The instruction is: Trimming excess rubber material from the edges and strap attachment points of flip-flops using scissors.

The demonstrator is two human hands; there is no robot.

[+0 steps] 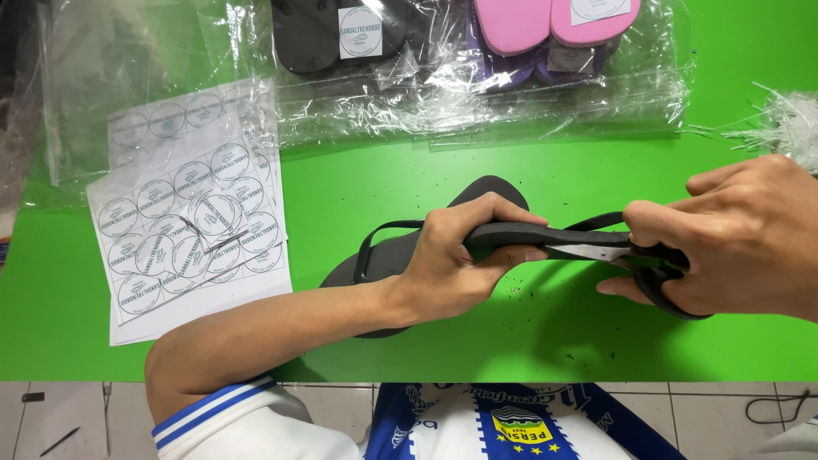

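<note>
My left hand (464, 255) grips a black flip-flop (520, 235) on its edge, holding it sideways above the green table (358, 179). A second black flip-flop (383, 255) lies flat under it, its strap showing left of my wrist. My right hand (733, 238) holds black-handled scissors (596, 252), whose metal blades lie against the edge of the held flip-flop. Small black crumbs are scattered on the table around both hands.
Sheets of round white stickers (192, 226) lie at the left. Clear plastic bags with black (332, 34) and pink flip-flops (545, 25) lie along the far edge. A bundle of thin white plastic strands (780, 119) sits at the far right. The table's front edge is near my body.
</note>
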